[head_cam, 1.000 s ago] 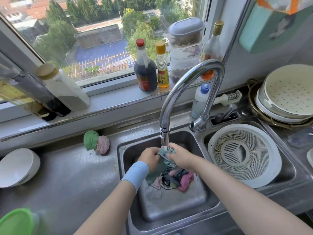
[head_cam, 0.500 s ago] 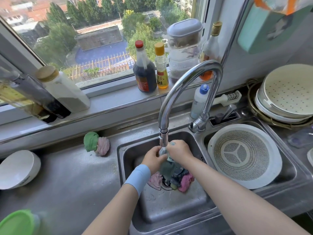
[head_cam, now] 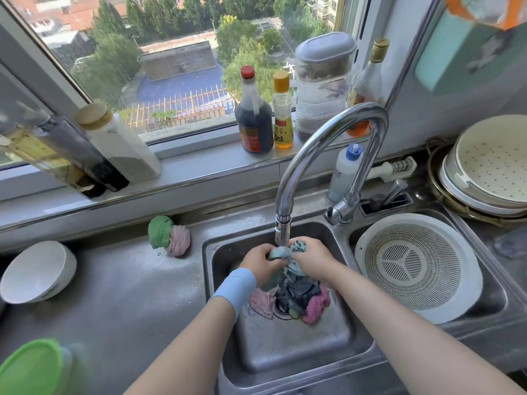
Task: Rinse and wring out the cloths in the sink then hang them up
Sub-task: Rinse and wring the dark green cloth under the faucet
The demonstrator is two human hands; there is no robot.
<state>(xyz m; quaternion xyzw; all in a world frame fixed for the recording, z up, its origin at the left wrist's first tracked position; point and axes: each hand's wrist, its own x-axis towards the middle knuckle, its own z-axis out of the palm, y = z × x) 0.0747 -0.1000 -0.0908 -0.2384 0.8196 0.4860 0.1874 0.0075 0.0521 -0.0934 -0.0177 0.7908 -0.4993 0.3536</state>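
A blue-green cloth [head_cam: 295, 256] hangs bunched right under the faucet spout [head_cam: 282, 232], over the left sink basin [head_cam: 288, 349]. My left hand [head_cam: 261, 263], with a light blue wristband, grips its left part. My right hand [head_cam: 312, 259] grips its right part, and the two hands are close together. Below them more cloths lie heaped over the drain: a pale pink one [head_cam: 261, 303], a dark blue one [head_cam: 296, 292] and a brighter pink one [head_cam: 316, 307]. A wrung green and pink bundle [head_cam: 168, 236] sits on the counter left of the sink.
A white colander [head_cam: 419, 266] fills the right basin. Stacked strainer bowls [head_cam: 490, 166] stand at the far right. Bottles [head_cam: 253, 115] and a stack of lidded plastic boxes [head_cam: 323, 84] line the windowsill. A white bowl [head_cam: 37, 270] and a green lid [head_cam: 31, 369] sit on the left counter.
Both hands have shifted along the blue-green cloth under the spout, working it between them. The bunched part now sits higher, level with my knuckles.
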